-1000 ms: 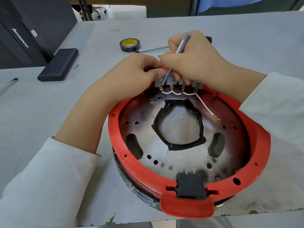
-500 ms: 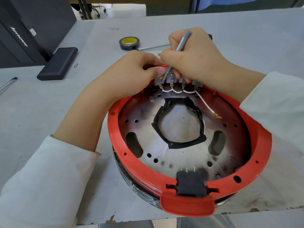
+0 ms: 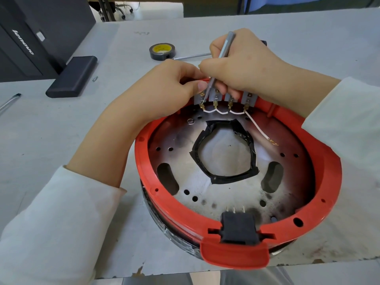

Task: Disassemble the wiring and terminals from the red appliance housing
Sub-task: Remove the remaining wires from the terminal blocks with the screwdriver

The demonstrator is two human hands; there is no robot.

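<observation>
4 grey terminal blocks [image 3: 225,98] joined by short white wires [image 3: 222,112] are seen at the far rim of the round red plastic appliance housing [image 3: 320,214], which is set on the grey desk [image 3: 61,130]. a thin grey metal screwdriver [image 3: 223,50] is gripped by the right hand [image 3: 242,64], its tip at the leftmost block. the rim beside it is pinched by the left hand [image 3: 164,89].

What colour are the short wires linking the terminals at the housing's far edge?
White wires with brass-coloured terminals, clearest in the head view.
</observation>
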